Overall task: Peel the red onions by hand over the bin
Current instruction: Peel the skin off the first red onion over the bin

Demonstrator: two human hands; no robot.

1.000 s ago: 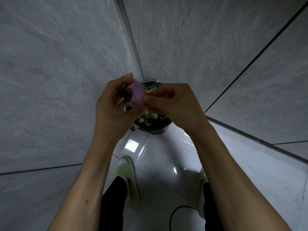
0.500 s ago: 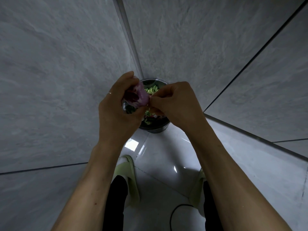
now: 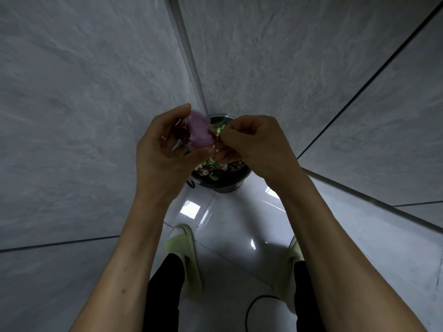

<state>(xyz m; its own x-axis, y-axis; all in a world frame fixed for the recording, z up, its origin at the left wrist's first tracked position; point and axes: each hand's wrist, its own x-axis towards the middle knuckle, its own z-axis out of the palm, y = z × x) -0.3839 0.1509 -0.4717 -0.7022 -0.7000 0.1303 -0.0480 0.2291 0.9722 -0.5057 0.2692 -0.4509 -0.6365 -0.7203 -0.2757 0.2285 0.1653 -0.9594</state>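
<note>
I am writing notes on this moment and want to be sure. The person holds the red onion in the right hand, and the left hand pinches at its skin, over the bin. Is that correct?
Not quite: the hands are swapped. In the head view the left hand holds the red onion, and the right hand pinches at its skin. The rest holds: both are over the bin.

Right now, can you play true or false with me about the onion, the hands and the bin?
1. The left hand holds the red onion. True.
2. The bin is empty. False: green and reddish scraps lie in it.
3. The right hand pinches at the onion's edge. True.
4. The onion is held over a table. False: it is above the bin on the white floor.
5. The person wears black shoes. False: the slippers are pale green.
</note>
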